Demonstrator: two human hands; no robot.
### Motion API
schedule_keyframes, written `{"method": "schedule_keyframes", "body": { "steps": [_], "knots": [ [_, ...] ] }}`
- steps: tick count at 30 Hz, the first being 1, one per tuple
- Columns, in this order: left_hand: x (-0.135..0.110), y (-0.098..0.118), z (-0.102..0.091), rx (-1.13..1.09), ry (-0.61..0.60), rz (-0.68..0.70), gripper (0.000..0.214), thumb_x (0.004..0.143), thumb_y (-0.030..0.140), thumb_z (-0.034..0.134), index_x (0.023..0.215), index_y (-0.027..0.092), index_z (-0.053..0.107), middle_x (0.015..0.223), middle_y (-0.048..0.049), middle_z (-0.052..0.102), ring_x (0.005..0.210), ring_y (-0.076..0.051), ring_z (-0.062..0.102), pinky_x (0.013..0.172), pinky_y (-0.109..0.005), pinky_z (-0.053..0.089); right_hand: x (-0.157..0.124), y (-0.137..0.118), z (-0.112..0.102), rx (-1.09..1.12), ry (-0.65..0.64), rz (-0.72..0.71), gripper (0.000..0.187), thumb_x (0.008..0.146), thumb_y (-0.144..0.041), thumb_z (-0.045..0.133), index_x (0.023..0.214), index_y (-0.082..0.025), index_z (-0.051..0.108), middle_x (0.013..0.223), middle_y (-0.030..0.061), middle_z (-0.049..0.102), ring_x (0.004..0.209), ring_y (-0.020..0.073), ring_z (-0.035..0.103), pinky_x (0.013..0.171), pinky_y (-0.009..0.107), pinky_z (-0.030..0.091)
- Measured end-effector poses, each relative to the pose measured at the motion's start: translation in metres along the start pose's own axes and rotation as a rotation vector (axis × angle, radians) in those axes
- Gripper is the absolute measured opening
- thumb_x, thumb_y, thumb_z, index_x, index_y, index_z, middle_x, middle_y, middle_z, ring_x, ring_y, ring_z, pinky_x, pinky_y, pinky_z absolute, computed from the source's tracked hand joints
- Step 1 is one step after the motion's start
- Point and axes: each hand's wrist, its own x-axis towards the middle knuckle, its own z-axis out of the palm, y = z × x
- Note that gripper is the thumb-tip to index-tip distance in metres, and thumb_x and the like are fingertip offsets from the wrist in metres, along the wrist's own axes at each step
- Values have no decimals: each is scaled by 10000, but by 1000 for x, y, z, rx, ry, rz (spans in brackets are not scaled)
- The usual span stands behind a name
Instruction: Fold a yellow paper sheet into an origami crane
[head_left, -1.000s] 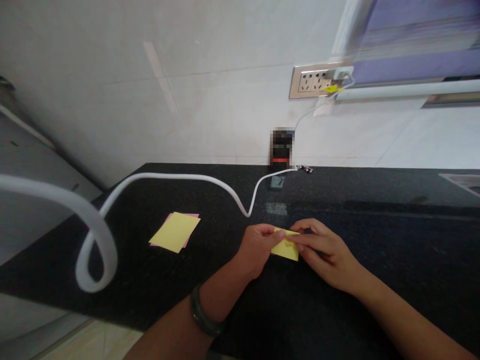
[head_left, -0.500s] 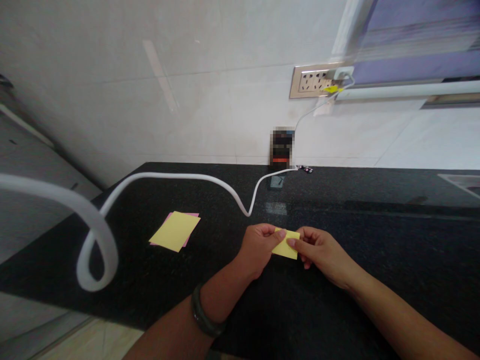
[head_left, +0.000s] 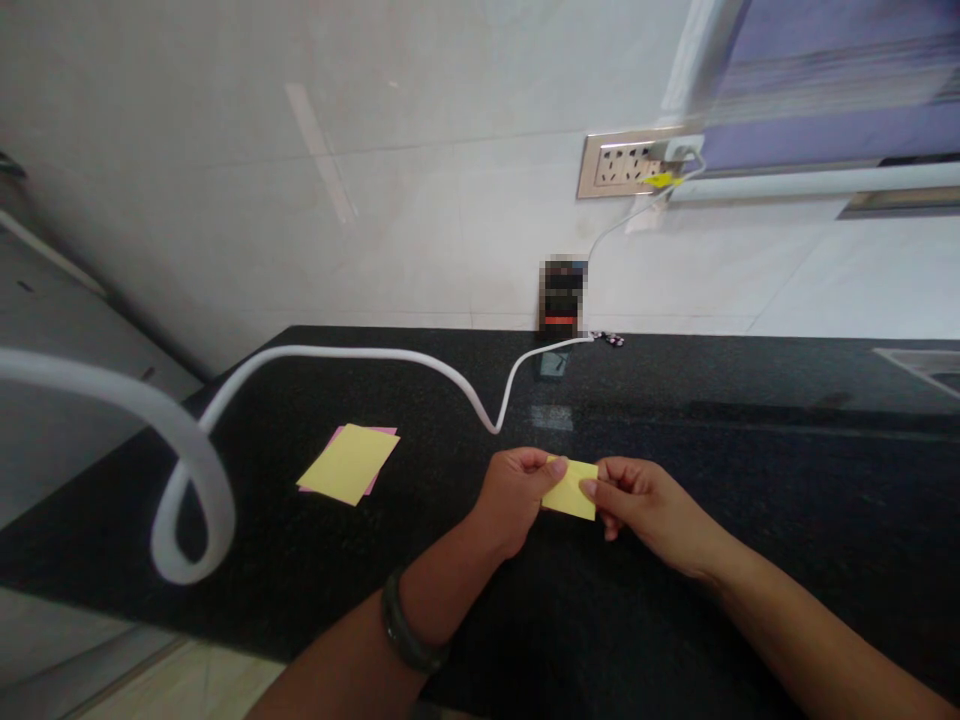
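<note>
Pinches a small, bright yellow, four-cornered piece of paper (head_left: 574,500) between two bare hands, in front of the body, over a black, speckled, stone-like counter (head_left: 525,640); cannot tell whether touching it. Grips the left end with the left hand (head_left: 514,500), thumb lying on the upper left part, fingers curled behind. Grips the right edge with the right hand (head_left: 637,498), thumb pressed on the face, fingers tucked underneath. Looks plain and matt, broader than tall, with straight edges and a sharp lower right corner. Shows faint shading near the thumbs; too faint to call a crease. Cannot tell number of layers. Wears a dark, rounded, smooth bangle (head_left: 405,630) on the left wrist. Well apart, to the left, lying flat on the counter: a larger yellow, four-sided paper sheet (head_left: 349,463), set askew over pink paper (head_left: 387,431) showing at the edges. Beyond, looping across from the left: a thick, white, rounded cord (head_left: 352,351).
</note>
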Motion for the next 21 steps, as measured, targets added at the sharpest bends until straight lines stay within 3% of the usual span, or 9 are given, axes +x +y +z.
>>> {"method": "schedule_keyframes", "body": {
  "steps": [7, 12, 16, 21],
  "knots": [
    [-1, 5, 2, -87, -92, -104, 393, 675, 509, 506, 716, 124, 575, 604, -36, 574, 537, -137, 531, 522, -256, 417, -3, -6, -2, -26, -1, 12, 241, 745, -383, 491, 629, -172, 476, 481, -44, 465, 406, 73, 412, 423, 195, 326],
    [-2, 4, 0, 21, -35, -46, 301, 588, 406, 646, 631, 124, 549, 576, -9, 554, 501, -99, 497, 485, -214, 386, -2, -4, -1, -16, 9, -13, 248, 746, -372, 491, 597, -179, 446, 478, -49, 437, 407, 70, 397, 420, 199, 336],
    [-1, 3, 0, 14, -11, -29, 289, 602, 394, 638, 626, 120, 552, 578, -10, 561, 501, -97, 505, 486, -220, 396, 0, -1, 0, -21, 16, -3, 227, 722, -386, 522, 651, -174, 479, 509, -45, 448, 413, 70, 402, 415, 203, 349],
    [-3, 7, 3, 68, -51, -105, 271, 616, 368, 630, 675, 114, 559, 612, -40, 600, 519, -112, 555, 499, -225, 413, 3, -2, -3, -14, 173, -20, 237, 730, -399, 508, 688, -166, 518, 572, -19, 494, 458, 81, 426, 410, 198, 349]
  ]
}}
